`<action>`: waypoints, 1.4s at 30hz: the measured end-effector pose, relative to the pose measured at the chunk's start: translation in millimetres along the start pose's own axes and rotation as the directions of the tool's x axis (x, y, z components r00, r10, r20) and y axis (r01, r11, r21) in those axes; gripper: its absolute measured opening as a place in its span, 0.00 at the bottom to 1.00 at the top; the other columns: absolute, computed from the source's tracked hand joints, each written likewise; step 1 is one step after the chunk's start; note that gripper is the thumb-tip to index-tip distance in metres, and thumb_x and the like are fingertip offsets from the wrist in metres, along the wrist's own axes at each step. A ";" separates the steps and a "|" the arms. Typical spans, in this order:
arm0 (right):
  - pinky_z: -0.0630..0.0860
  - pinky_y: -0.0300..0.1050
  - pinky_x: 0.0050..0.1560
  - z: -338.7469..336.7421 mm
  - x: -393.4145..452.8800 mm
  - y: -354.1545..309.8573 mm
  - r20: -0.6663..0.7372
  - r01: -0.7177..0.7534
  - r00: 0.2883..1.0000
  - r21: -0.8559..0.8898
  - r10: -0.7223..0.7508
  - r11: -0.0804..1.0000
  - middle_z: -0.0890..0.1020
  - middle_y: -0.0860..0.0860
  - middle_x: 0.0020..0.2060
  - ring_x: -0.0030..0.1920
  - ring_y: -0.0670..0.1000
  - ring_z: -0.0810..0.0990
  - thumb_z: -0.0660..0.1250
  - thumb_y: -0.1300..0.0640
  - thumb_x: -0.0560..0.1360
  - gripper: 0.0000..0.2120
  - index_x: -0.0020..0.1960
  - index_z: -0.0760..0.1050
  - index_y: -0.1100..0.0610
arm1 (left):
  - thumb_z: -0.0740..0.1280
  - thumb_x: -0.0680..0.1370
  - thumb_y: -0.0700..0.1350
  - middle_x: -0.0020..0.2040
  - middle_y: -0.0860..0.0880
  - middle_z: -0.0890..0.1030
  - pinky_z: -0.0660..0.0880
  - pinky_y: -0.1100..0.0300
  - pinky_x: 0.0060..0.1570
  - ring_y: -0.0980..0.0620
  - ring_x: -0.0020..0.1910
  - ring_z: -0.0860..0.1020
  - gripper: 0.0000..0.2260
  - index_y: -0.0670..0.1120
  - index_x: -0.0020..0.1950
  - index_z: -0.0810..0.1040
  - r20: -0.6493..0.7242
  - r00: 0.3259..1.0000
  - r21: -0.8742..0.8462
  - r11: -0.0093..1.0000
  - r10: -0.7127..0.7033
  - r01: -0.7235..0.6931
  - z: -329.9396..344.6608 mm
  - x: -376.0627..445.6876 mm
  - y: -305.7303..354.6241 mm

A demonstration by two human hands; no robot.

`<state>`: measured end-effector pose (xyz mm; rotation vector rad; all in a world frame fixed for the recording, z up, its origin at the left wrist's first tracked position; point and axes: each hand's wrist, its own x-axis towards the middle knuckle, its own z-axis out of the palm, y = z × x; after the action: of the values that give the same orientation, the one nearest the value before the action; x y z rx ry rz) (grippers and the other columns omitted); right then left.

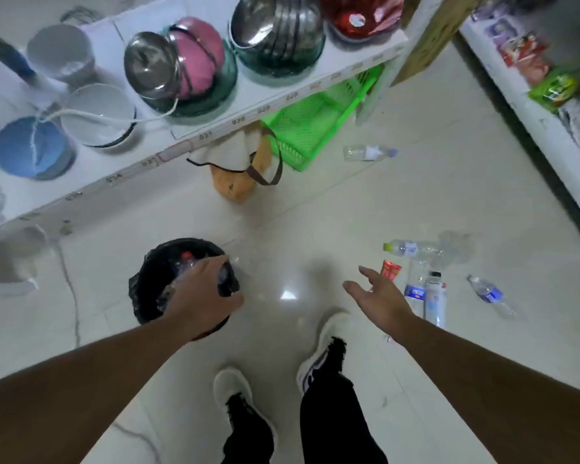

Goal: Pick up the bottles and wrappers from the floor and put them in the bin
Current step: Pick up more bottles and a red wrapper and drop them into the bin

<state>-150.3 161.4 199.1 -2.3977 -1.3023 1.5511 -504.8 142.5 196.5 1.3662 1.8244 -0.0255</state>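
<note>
While the left hand [204, 298] hovers over the black-lined bin [148, 289], fingers curled down, whether it grips anything cannot be told; a red-capped bottle [188, 261] lies inside. The right hand [380, 298] hangs open, fingers spread and empty, near a red wrapper [389, 271] and several clear bottles [416, 249] scattered on the floor [315, 222] to the right. Another bottle [369, 152] lies by the green basket [315, 128] under the shelf edge [215, 132]. Bare tile stretches between bin and litter.
</note>
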 end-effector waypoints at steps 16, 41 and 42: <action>0.72 0.50 0.69 -100.5 27.4 176.8 0.008 -0.119 0.993 0.130 0.119 0.984 0.73 0.53 0.78 0.75 0.56 0.74 0.74 0.36 0.74 0.42 0.83 0.66 0.48 | 0.76 0.73 0.60 0.79 0.45 0.68 0.67 0.48 0.73 0.42 0.77 0.70 0.39 0.54 0.82 0.68 0.063 0.996 0.141 0.989 -0.063 0.054 118.9 41.4 138.0; 0.74 0.58 0.54 97.0 386.4 296.6 -0.345 -0.168 0.931 -0.121 0.117 0.978 0.69 0.65 0.62 0.51 0.71 0.78 0.70 0.46 0.81 0.27 0.75 0.64 0.51 | 0.67 0.82 0.47 0.79 0.33 0.62 0.69 0.33 0.69 0.25 0.74 0.67 0.29 0.49 0.83 0.64 -0.261 0.837 0.135 0.840 -0.481 0.525 323.9 355.5 -76.8; 0.75 0.57 0.52 102.2 390.8 300.5 -0.365 -0.111 0.929 -0.129 0.057 0.985 0.69 0.63 0.59 0.48 0.68 0.78 0.67 0.50 0.83 0.20 0.71 0.66 0.53 | 0.66 0.82 0.42 0.75 0.34 0.65 0.73 0.37 0.62 0.27 0.69 0.72 0.25 0.50 0.79 0.67 -0.283 0.825 0.105 0.840 -0.489 0.533 335.4 353.1 -79.6</action>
<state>27.8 171.0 -271.7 -2.6919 -1.2880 0.9853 -388.8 229.2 -275.3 0.9809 2.4118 -0.3257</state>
